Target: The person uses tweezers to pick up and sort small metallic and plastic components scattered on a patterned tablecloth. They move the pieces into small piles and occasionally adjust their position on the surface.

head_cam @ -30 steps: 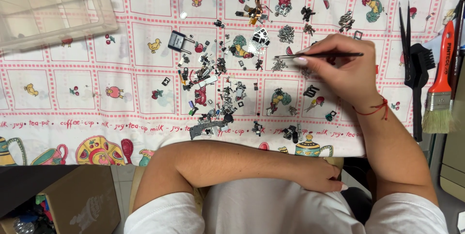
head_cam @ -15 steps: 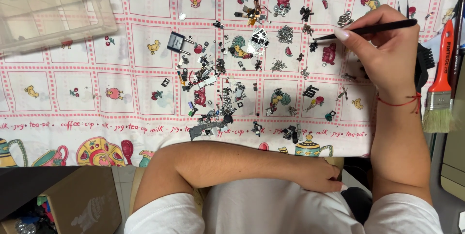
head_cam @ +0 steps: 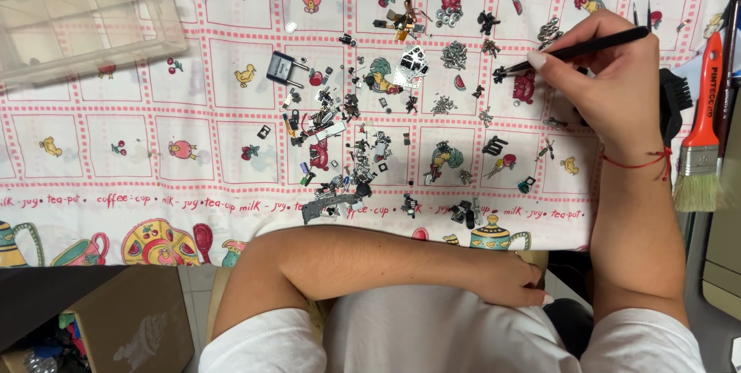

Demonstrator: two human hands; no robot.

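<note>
Head camera, looking straight down:

1. Right hand (head_cam: 610, 87) is gripping a thin black tool (head_cam: 575, 52), fingers closed round it like a pen.
2. Tool's long axis is running right to left, slightly downward; its tip is touching or just above a small dark part (head_cam: 500, 74) lying left of the hand.
3. Left hand (head_cam: 509, 280) is resting palm-down against the white shirt (head_cam: 432, 342), fingers loosely flat, holding nothing, below the counter edge and well apart from the parts.
4. Right hand is the nearer one to the part by far.
5. Scattered small metal and plastic parts (head_cam: 347, 141) are lying across the patterned tablecloth (head_cam: 116, 149) covering the counter.
6. Clear plastic compartment box (head_cam: 73, 18) is sitting at the upper left, well apart from both hands.
7. Orange-handled paintbrush (head_cam: 702, 133) is lying just right of the right wrist.
</note>
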